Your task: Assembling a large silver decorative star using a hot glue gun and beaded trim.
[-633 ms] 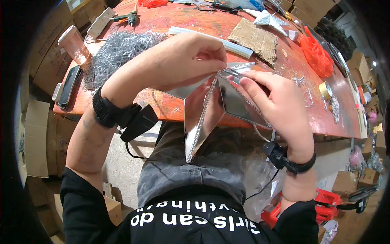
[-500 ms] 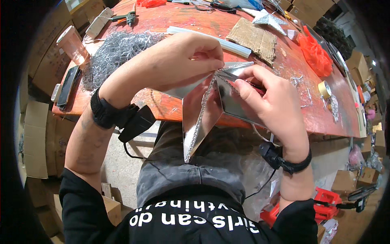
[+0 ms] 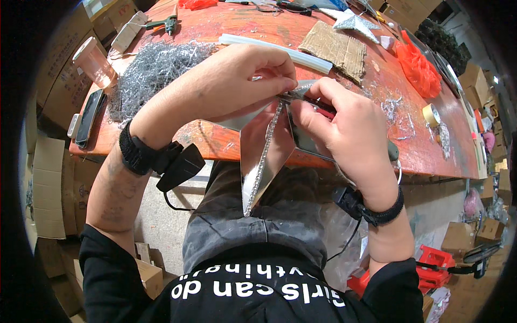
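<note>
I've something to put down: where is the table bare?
Between the glue gun and glue sticks, a broad stretch is bare. A smaller patch lies at the table edge, below the tape and foil scrap. The left is crowded with tinsel, cup and phone; the near middle, with the star.

Star (image 3: pixel 257 161)'s over the near edge of the worktop (image 3: pixel 253 24), tinsel pile (image 3: pixel 145 81) behind-left, phone (image 3: pixel 90 119) further left, tape roll (image 3: pixel 430 115) off right.

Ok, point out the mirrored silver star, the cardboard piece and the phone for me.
Mirrored silver star (image 3: pixel 277 135), head view: on its arm pointing toward the person.
Cardboard piece (image 3: pixel 334 51), head view: middle of its upper face.
Phone (image 3: pixel 90 119), head view: middle of its dark screen.
</note>
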A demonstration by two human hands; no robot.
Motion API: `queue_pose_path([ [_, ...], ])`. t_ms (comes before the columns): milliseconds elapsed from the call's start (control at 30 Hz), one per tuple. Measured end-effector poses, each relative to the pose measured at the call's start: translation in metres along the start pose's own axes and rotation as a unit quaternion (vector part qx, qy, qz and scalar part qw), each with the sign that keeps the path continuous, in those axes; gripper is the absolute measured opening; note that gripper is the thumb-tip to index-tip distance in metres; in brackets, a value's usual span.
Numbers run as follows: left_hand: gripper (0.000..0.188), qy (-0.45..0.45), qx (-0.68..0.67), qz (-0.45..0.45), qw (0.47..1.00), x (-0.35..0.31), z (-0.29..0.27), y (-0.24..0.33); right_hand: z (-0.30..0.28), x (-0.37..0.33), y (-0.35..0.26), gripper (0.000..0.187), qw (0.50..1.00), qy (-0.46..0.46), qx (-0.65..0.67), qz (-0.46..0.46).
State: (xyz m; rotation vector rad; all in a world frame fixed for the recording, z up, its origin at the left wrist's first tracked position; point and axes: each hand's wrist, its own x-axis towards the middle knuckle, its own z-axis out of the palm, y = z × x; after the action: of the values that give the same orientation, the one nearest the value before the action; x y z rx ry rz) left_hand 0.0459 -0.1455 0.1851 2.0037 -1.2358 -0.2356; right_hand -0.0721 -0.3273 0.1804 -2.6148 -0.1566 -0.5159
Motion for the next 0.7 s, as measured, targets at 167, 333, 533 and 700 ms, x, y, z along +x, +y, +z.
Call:
queue_pose_path([
  [167, 0.016, -0.006, -0.024, -0.009, 1.0, -0.0002, 0.0001, -0.0016, 0.0037, -0.0013, 0.001, 0.029, 1.0, 0.018, -0.002, -0.007],
  [333, 0.016, -0.006, -0.008, -0.011, 1.0, -0.0013, -0.0016, -0.0001, 0.0043, -0.0025, -0.0001, 0.029, 1.0, 0.024, 0.0, 0.003],
  [533, 0.016, -0.001, 0.002, 0.001, 1.0, -0.0015, -0.0007, 0.0003, 0.0034, -0.0026, 0.0005, 0.029, 1.0, 0.018, 0.004, 0.013],
  [700, 0.017, 0.006, 0.005, 0.015, 1.0, -0.0026, -0.0002, -0.0006, 0.003, -0.0027, -0.0017, 0.028, 1.0, 0.015, 0.002, 0.02],
])
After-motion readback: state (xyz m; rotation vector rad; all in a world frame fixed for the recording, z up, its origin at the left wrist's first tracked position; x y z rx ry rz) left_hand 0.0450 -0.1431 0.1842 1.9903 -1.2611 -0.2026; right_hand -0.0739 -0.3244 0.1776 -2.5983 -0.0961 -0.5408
